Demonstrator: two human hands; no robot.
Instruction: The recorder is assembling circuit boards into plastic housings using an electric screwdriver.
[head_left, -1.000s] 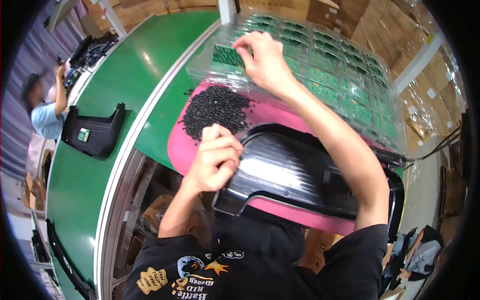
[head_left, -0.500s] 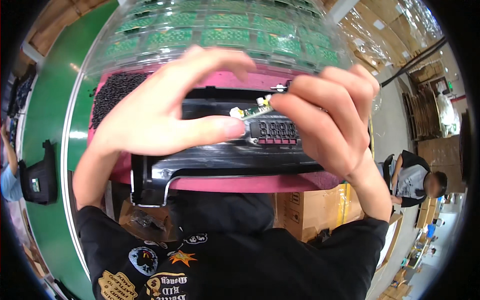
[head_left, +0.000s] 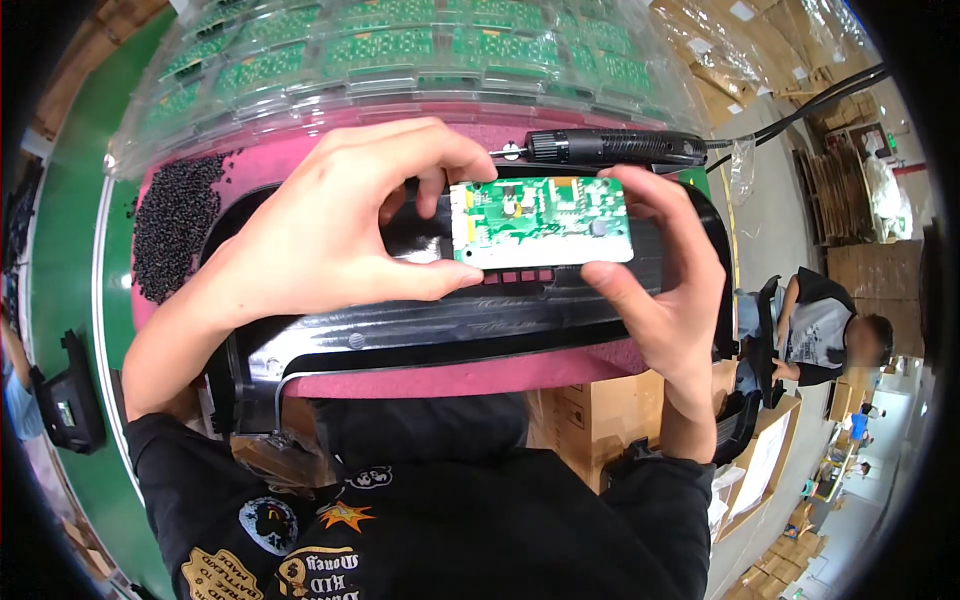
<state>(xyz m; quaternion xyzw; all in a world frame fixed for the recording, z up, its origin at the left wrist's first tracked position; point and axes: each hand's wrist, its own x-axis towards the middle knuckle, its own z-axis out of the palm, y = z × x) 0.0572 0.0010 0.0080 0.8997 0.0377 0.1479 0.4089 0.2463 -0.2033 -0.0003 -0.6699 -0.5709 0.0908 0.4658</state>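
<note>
A green circuit board (head_left: 545, 215) with white connectors along its left end is held up flat between my two hands. My left hand (head_left: 335, 225) pinches its left end, thumb at the lower corner and fingers at the upper one. On the right end, the thumb and fingers of my right hand (head_left: 670, 275) grip the lower and upper edges. Below the board lies a long, glossy black plastic housing (head_left: 430, 328). Part of its digit-shaped window shows under the board's lower edge; the board hides the remainder.
The housing rests on a pink foam mat (head_left: 450, 380). Behind it lies a black electric screwdriver (head_left: 610, 148), with a heap of small black screws (head_left: 178, 225) at left. Clear trays (head_left: 330, 85) of green boards stand at the back. A person (head_left: 825, 325) sits at right, beyond a cardboard box (head_left: 600, 415).
The board has turned from nearly edge-on to face up. My left hand has closed on its left end, and my right hand has opened its grip across the right end.
</note>
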